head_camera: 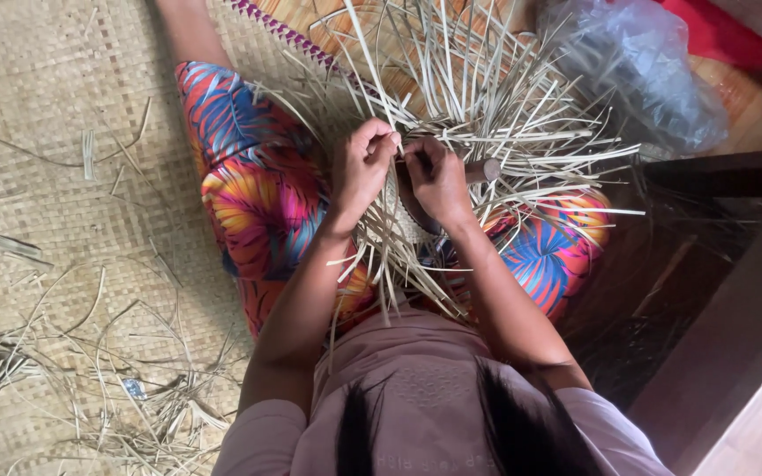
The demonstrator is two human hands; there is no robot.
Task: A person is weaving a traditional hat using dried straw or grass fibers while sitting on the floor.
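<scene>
Left hand (pixel 361 169): pinching one pale strip, pulling it taut.
Right hand (pixel 437 179): fingers closed on neighbouring strips.
Woven piece (pixel 478 115): propped in lap, loose ends fanning outward.
Floor mat (pixel 55 176): strewn with offcuts.

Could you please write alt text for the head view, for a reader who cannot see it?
Seen from above, a seated person's left hand and right hand pinch pale straw strips of a half-woven piece on their lap. Loose strips litter the woven mat; a clear plastic bag lies nearby.

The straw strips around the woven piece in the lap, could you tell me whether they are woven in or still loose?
Loose: the straw strips fan outward unwoven from the woven piece; both hands pinch strips at its middle.
</scene>
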